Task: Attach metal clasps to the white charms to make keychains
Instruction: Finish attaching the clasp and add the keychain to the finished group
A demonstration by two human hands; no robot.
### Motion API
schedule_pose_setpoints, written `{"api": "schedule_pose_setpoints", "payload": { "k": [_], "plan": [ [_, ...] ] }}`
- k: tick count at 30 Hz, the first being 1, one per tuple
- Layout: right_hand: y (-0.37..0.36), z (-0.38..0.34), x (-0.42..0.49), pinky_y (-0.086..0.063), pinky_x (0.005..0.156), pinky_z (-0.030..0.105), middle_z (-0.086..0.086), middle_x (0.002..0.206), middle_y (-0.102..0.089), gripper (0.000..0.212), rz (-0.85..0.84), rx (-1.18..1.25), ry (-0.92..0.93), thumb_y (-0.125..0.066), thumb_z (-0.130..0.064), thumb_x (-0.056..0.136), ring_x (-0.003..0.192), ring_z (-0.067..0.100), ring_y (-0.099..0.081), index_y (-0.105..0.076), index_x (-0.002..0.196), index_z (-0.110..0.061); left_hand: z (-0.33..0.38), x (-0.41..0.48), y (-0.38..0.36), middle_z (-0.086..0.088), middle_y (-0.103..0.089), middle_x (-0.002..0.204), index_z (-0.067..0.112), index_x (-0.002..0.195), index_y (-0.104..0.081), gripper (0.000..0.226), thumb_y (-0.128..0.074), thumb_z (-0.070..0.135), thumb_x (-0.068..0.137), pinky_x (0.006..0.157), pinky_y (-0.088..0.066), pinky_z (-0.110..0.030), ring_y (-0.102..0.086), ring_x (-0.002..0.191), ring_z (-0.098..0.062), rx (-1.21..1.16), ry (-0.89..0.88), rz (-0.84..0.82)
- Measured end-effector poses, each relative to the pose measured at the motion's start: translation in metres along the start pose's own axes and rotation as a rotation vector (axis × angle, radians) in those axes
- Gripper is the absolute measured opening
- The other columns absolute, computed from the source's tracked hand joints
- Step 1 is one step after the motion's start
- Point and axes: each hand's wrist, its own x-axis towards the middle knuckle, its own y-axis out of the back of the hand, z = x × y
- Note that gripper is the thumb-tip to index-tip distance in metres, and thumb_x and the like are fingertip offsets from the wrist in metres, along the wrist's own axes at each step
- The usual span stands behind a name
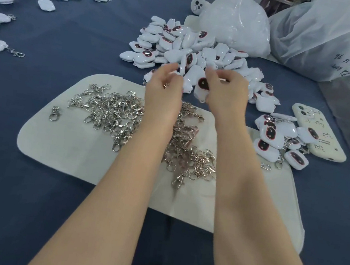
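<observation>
Both hands are at the joining step, right hand (226, 92) gripping a white charm (201, 89), left hand (164, 93) seemingly pinching a clasp (165, 85) that next needs hooking on.

Glossy white plastic charms (195, 51); shiny metal clasps (113, 111); matt cloth mat (64, 150); blue cloth tabletop (23, 200).

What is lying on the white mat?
A heap of metal clasps lies on the white mat, charms overlap its right edge; the forearms hide part of the heap.
</observation>
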Motion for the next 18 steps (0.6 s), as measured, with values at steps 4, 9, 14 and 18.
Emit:
{"api": "schedule_pose_setpoints", "payload": {
  "k": [4,9,14,18],
  "plan": [
    [0.027,-0.009,-0.030,-0.049,0.067,0.037,0.001,0.072,-0.064,0.023,-0.029,0.143,-0.053,-0.066,-0.035,0.087,0.066,0.018,-0.060,-0.060,0.080,-0.015,-0.001,-0.028,0.003,0.002,-0.062,0.101,0.025,0.109,-0.055,0.016,-0.057,0.021,0.093,0.075,-0.051,-0.024,-0.059,0.083,-0.009,0.200,-0.034,-0.276],
    [0.042,-0.006,-0.061,-0.027,0.036,0.016,-0.006,0.042,-0.043,0.024,-0.151,0.378,-0.171,-0.063,-0.023,0.090,0.032,0.005,-0.031,-0.059,0.074,-0.006,-0.009,-0.049,0.013,0.012,-0.059,0.082,0.022,0.100,-0.060,0.014,-0.064,0.029,0.088,0.062,-0.044,-0.020,-0.056,0.071,-0.004,0.425,-0.188,-0.245],
    [0.039,0.018,-0.072,-0.048,0.087,0.029,0.000,0.100,-0.066,0.019,-0.110,-0.098,0.011,-0.057,-0.027,0.092,0.090,0.015,-0.062,-0.068,0.104,-0.017,-0.021,-0.054,0.019,0.000,-0.065,0.075,0.012,0.087,-0.058,0.014,-0.059,0.025,0.093,0.052,-0.049,-0.018,-0.063,0.056,-0.005,-0.069,0.106,-0.027],
    [0.023,0.036,-0.077,-0.039,0.091,0.034,0.006,0.117,-0.055,0.032,-0.394,-0.704,0.140,-0.061,-0.035,0.087,0.110,0.031,-0.050,-0.061,0.117,-0.024,-0.018,-0.043,0.021,-0.011,-0.065,0.088,0.001,0.105,-0.051,0.016,-0.055,0.010,0.093,0.054,-0.053,-0.017,-0.070,0.067,-0.013,-0.503,0.234,0.018]
  ]
}}
